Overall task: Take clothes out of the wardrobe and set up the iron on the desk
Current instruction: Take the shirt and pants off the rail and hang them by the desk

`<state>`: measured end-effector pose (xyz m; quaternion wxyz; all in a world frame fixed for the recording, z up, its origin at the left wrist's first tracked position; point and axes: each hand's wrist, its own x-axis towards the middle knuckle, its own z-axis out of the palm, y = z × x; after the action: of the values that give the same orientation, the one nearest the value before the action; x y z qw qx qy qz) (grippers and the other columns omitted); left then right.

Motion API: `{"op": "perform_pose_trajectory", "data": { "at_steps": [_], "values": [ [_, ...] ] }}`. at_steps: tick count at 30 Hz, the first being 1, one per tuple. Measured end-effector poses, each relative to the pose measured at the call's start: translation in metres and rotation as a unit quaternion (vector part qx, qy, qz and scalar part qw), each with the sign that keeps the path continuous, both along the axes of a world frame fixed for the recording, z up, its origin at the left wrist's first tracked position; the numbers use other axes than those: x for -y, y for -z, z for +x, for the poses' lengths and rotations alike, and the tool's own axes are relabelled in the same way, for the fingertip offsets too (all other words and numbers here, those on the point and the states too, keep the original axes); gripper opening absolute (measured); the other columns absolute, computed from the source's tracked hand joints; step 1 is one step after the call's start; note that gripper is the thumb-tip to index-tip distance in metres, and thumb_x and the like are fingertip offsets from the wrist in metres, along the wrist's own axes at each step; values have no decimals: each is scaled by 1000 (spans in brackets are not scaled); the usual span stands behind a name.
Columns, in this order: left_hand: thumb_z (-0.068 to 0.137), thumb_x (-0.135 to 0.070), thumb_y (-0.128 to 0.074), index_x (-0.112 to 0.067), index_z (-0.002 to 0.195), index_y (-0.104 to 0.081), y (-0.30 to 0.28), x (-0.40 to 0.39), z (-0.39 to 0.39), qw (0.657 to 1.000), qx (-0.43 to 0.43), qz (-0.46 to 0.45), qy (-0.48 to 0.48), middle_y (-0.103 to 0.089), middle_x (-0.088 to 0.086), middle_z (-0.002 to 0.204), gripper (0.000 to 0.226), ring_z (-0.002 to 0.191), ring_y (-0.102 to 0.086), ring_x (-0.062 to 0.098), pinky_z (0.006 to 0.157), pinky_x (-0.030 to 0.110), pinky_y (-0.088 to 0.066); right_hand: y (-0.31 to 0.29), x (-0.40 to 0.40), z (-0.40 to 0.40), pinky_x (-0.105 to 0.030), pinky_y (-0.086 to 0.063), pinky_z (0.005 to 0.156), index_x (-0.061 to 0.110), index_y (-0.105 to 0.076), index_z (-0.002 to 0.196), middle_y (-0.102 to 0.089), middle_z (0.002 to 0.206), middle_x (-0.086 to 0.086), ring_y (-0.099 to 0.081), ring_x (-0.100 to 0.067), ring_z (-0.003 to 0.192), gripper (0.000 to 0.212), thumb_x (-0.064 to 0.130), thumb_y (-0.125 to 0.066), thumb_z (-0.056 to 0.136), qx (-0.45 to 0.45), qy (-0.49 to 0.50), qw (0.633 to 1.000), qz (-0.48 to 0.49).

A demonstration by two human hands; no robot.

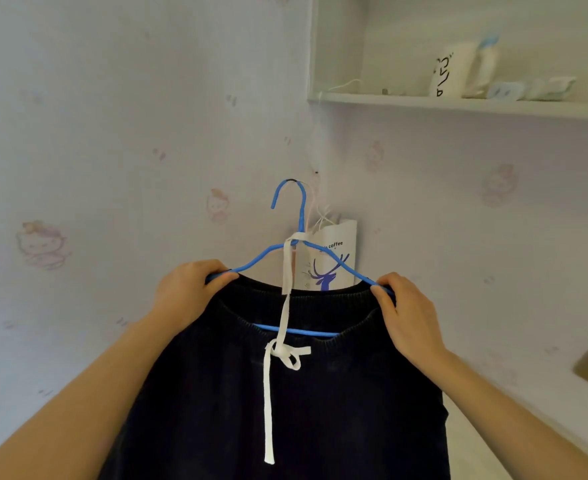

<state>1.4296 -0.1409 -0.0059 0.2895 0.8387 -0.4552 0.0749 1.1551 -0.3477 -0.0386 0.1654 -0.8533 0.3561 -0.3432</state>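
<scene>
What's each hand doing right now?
Left hand: grips the blue hanger at its left shoulder.
Right hand: pinches the hanger's right shoulder.

Two bare forearms enter from the lower corners, one on each side, and taper toward the wrists. No sleeve, cuff, watch, band or ring shows on either arm as far as the edges reach. The left hand [188, 289] shows its back and knuckles, with the thumb on the inner side; its fingertips are mostly hidden. The right hand [410, 317] shows its back as well, with a long thumb and short, plain nails without polish. Both hands are smooth, with no gloves, marks or bandages. Nothing more of the person shows: no torso, shoulders or clothing come into view.
</scene>
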Motion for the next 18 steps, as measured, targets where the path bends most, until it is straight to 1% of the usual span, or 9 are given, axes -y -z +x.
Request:
{"op": "perform_pose_trajectory", "data": {
  "at_steps": [3,6,8,10,13,15,17,18],
  "values": [
    [89,-50,-56,-30,82,-68,20,13,18,999,-32,20,1,-64,-6,67,24,65,-59,14,62,37,-51,16,14,15,-43,-48,81,29,-53,93,-58,88,11,-55,-13,81,11,35,-44,97,-18,-8,1000,11],
    [85,-49,-63,-31,78,-69,40,23,37,995,-101,23,15,-66,-9,69,20,69,-62,13,67,36,-53,29,24,28,-42,-48,80,32,-51,90,-57,84,14,-55,-11,79,9,35,-46,97,-31,-7,999,31],
    [84,-45,-67,-30,79,-72,49,28,47,987,-154,19,41,-70,-11,74,17,74,-64,9,72,32,-53,38,29,35,-37,-46,75,33,-50,88,-55,76,16,-53,-7,71,9,34,-49,97,-31,-8,998,47],
    [83,-43,-68,-28,82,-73,56,32,55,978,-198,29,63,-71,-12,78,16,75,-64,3,72,25,-49,45,34,42,-34,-43,71,32,-50,87,-53,71,16,-51,-4,67,9,33,-50,96,-39,-10,998,52],
    [81,-48,-68,-30,89,-73,73,32,72,962,-261,42,63,-71,-16,85,20,82,-63,-1,76,21,-45,59,42,54,-33,-43,67,28,-53,88,-54,69,13,-52,-4,65,10,34,-50,96,-55,-10,997,55],
    [85,-51,-62,-29,96,-73,90,26,84,945,-324,30,38,-71,-14,93,26,93,-64,3,79,22,-45,71,48,60,-33,-45,65,25,-56,89,-55,69,11,-53,-6,64,13,34,-50,96,-66,-11,996,65],
    [91,-55,-50,-26,101,-72,111,17,87,908,-418,26,3,-71,-8,98,38,94,-64,9,75,22,-46,83,53,64,-33,-46,65,24,-56,88,-56,70,11,-53,-6,64,15,35,-50,96,-80,-8,995,66],
    [91,-58,-44,-25,105,-70,124,12,87,887,-460,41,-15,-69,-7,100,44,92,-63,8,75,23,-45,89,55,65,-33,-46,66,23,-56,88,-57,71,11,-54,-6,64,15,35,-50,95,-86,-8,994,68]
  ]
}}
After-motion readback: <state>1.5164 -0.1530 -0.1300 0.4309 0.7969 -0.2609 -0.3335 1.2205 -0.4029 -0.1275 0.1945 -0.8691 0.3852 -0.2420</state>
